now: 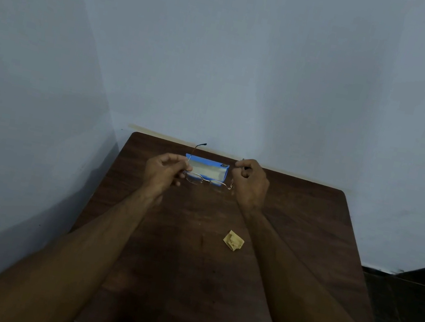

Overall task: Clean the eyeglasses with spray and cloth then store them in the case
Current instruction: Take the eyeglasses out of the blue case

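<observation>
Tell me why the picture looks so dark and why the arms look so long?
Head view: the room is dim, so the dark brown wooden table looks murky and the thin gold-rimmed eyeglasses are faint; the wide-angle lens stretches both forearms toward the bottom corners; the blue open case and folded yellow cloth stay readable.

Dark wooden table point(186, 269) stood pushed into a corner; walls closed off its far and left edges. Open blue case point(205, 169) sat against the far edge, with the eyeglasses point(206, 181) held just in front of it by left hand point(165, 171) and right hand point(250, 183), blocking the approach to it from the front. Folded yellow cloth point(233, 240) lay right of centre, beside the right forearm. The tabletop between the forearms and along the right side lay bare.
</observation>
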Demonstrator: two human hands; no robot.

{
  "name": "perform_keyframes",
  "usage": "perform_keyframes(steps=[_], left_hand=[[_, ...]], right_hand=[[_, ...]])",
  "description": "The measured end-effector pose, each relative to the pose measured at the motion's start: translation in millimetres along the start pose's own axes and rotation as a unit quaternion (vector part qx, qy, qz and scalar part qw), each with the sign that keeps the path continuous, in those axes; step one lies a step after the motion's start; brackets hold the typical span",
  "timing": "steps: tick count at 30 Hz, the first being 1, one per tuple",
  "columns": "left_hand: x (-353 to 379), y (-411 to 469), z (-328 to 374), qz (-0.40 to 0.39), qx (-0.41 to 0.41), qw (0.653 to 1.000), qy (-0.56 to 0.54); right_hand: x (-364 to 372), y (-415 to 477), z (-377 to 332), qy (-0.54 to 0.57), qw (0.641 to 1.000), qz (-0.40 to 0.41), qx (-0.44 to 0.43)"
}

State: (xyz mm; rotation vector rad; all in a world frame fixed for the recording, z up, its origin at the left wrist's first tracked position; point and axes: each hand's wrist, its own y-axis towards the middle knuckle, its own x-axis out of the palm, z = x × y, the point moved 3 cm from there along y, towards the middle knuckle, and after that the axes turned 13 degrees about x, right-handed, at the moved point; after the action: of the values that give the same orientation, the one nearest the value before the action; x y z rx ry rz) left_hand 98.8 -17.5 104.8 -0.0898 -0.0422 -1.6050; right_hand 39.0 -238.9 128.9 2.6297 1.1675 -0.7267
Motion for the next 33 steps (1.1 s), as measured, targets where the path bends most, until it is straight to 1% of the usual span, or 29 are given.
perform_keyframes(steps=[4, 7, 11, 15, 18, 21, 25, 30, 33], left_hand=[[-1.5, -5.6, 2.4, -0.005, -0.049, 0.995, -0.081], [1.8, -12.7, 6.7, -0.024, -0.094, 0.984, -0.150], [2.3, -21.6, 10.7, -0.058, -0.106, 0.970, -0.211], [0.6, -26.4, 10.7, -0.079, -0.098, 0.965, -0.228], [-0.4, -30.6, 12.0, -0.087, -0.085, 0.968, -0.219], [0.0, -36.3, 13.8, -0.086, -0.079, 0.971, -0.209], [1.3, -44.5, 11.9, -0.080, -0.069, 0.976, -0.193], [6.0, -49.6, 6.8, -0.057, -0.049, 0.982, -0.174], [10.0, -50.6, 2.9, -0.032, -0.050, 0.983, -0.174]], right_hand=[[0.5, 1.9, -5.0, -0.055, 0.997, -0.025, 0.051], [1.3, 1.0, -1.7, -0.054, 0.993, -0.044, 0.098], [1.8, 3.4, 7.7, -0.048, 0.984, -0.056, 0.162], [-0.4, 3.9, 15.0, -0.012, 0.973, -0.072, 0.221], [-3.2, 3.3, 16.6, -0.008, 0.966, -0.083, 0.245], [-2.5, 4.7, 20.8, -0.006, 0.961, -0.093, 0.261], [1.2, 6.5, 30.8, 0.026, 0.954, -0.109, 0.278], [8.1, 6.9, 44.0, 0.046, 0.942, -0.155, 0.293], [10.6, 11.1, 56.8, 0.060, 0.947, -0.133, 0.285]])
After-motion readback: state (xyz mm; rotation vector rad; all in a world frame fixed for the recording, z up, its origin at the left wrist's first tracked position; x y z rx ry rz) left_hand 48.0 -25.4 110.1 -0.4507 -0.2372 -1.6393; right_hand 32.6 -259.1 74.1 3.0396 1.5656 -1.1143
